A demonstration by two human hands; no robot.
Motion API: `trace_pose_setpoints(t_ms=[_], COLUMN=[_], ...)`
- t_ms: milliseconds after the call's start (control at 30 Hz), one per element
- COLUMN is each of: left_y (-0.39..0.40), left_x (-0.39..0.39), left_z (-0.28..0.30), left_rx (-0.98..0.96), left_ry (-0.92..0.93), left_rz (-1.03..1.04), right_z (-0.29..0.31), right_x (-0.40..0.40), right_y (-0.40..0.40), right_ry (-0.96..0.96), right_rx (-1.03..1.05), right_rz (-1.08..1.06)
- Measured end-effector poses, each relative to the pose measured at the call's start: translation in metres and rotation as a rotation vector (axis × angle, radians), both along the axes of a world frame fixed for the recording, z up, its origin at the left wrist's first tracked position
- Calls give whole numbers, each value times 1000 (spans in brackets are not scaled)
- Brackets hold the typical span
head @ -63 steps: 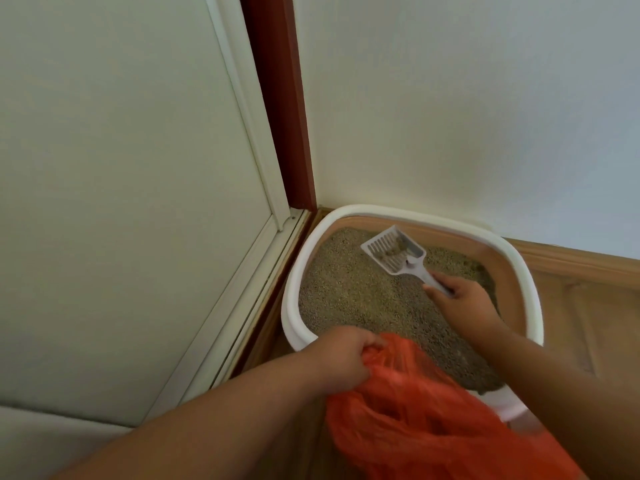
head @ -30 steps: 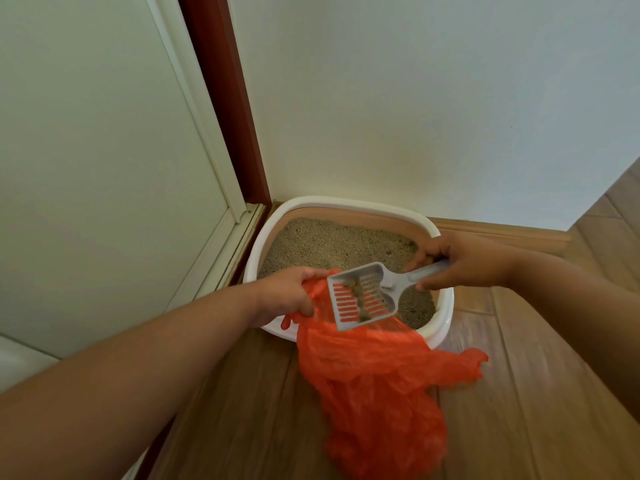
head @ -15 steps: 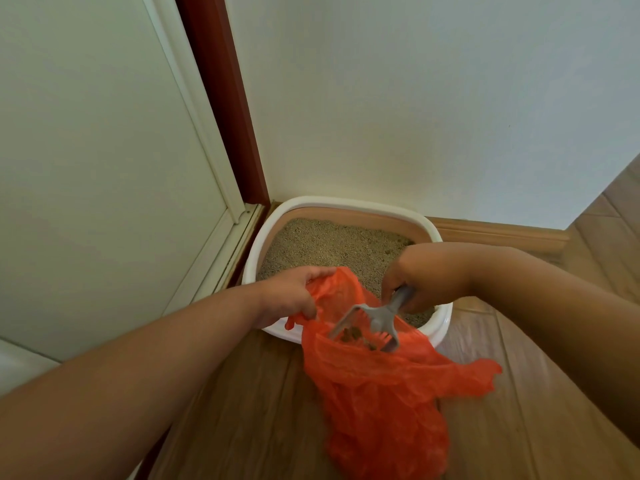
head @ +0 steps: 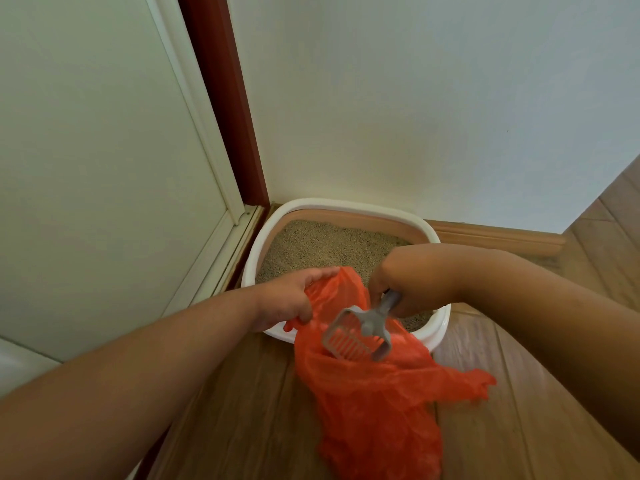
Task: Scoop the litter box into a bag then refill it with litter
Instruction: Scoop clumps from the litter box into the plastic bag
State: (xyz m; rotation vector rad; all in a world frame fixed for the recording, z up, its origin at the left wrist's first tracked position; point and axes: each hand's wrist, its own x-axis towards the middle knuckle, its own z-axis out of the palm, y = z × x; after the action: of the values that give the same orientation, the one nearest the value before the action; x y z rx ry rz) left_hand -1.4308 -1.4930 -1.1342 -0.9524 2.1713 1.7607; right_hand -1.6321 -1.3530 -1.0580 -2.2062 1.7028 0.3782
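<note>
You're emptying a scoop: your right hand [head: 403, 289] grips the grey scoop [head: 360, 336], tipped head-down into the orange bag [head: 374, 403] that your left hand [head: 294, 299] holds open at the litter box's [head: 346, 207] near rim. Half a second ago clumps sat in the scoop; now it looks empty, though the mouth hides them. Next, swing back to the litter.

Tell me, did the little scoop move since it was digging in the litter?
Yes. The scoop has come out of the litter box, toward the person, and now tips head-down into the orange bag past the box's near rim.
</note>
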Motion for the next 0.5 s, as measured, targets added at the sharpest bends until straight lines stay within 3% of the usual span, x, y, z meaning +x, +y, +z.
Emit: trace_pose_setpoints(t_ms=[100,267,400,500], left_y=[1,0,-3,-4], left_x=[0,-2,1,3], left_z=[1,-1,-8,-12], left_rx=[-19,-122,-177,-193], left_ry=[-16,-113,-203,-232], left_rz=[8,47,82,93], right_z=[2,9,-9,-48], right_x=[1,-25,-71,-80], right_y=[0,-1,13,19], right_ry=[23,-160,-510,-844], right_rx=[21,98,70,-75], right_rz=[-36,-255,-705,-1141])
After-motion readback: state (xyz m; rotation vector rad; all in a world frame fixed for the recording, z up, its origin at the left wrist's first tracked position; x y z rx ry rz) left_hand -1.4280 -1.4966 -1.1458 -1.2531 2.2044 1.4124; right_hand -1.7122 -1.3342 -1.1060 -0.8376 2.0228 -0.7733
